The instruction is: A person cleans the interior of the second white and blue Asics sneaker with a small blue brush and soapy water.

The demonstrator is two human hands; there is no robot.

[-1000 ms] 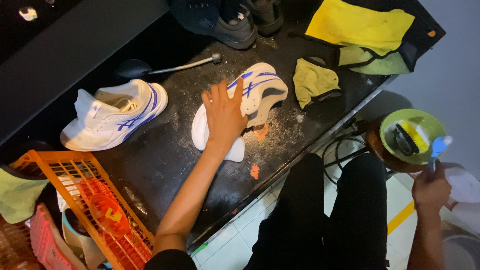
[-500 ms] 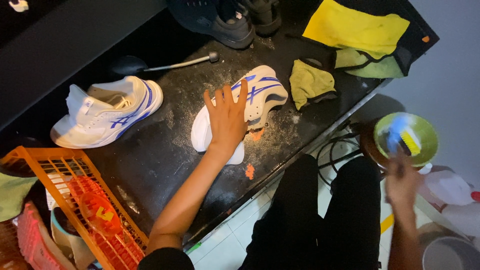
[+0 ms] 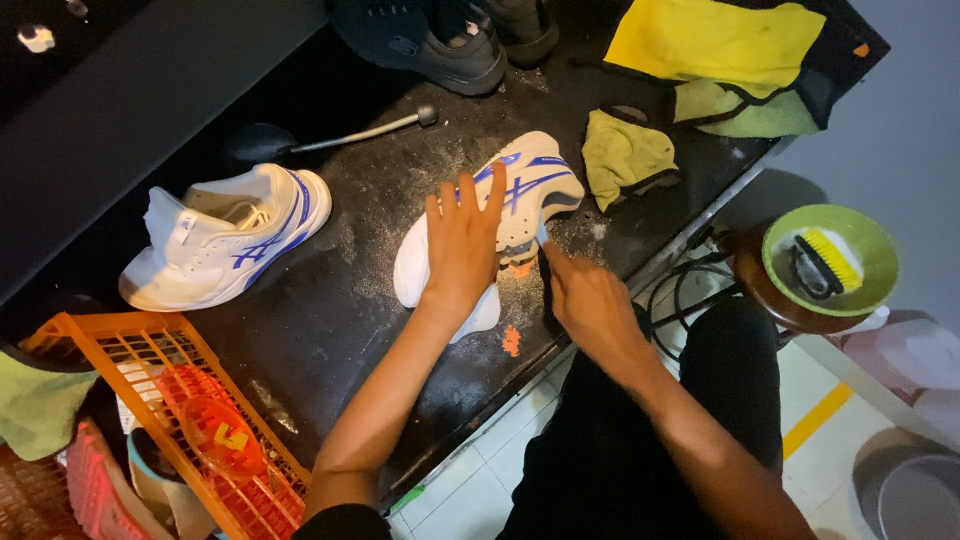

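White and blue sneaker lies on its side on the dusty black table, with the left hand pressed flat over it, fingers spread wide, pinning rather than gripping. Right hand is closed around a small tool at the sole edge; can't tell what kind. Looks light with a soft upper and a stiff sole, so I'd hold it by the midsection. Its twin sits well apart.

The left hand hides the shoe's middle; the orange crate is edge-cut.
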